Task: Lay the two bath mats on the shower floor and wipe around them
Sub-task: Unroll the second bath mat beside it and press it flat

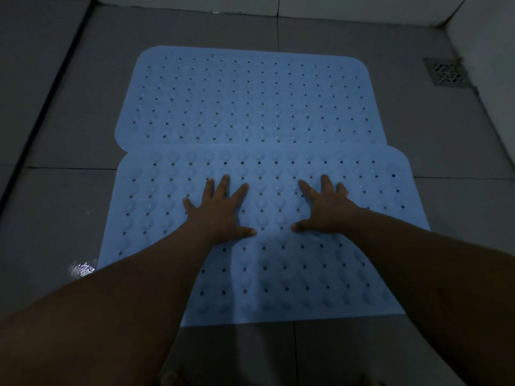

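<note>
Pressing both palms flat, fingers spread and gripping nothing, left hand (pixel 220 210) and right hand (pixel 324 208) on the near mat (pixel 278 274) mid-frame, touching the far mat (pixel 245 98) above, I am judging it soft, floppy rubber, best lifted by its edges.

A square metal drain grate (pixel 446 71) with a patterned lattice sits in the upper right of the frame, set into the grey tiled floor close to the pale wall (pixel 486 37) that runs down the right side. A dark groove (pixel 46 107) cuts diagonally through the upper left. At the lower left, a small wet patch (pixel 81 269) glints white on the dim tiles.
</note>
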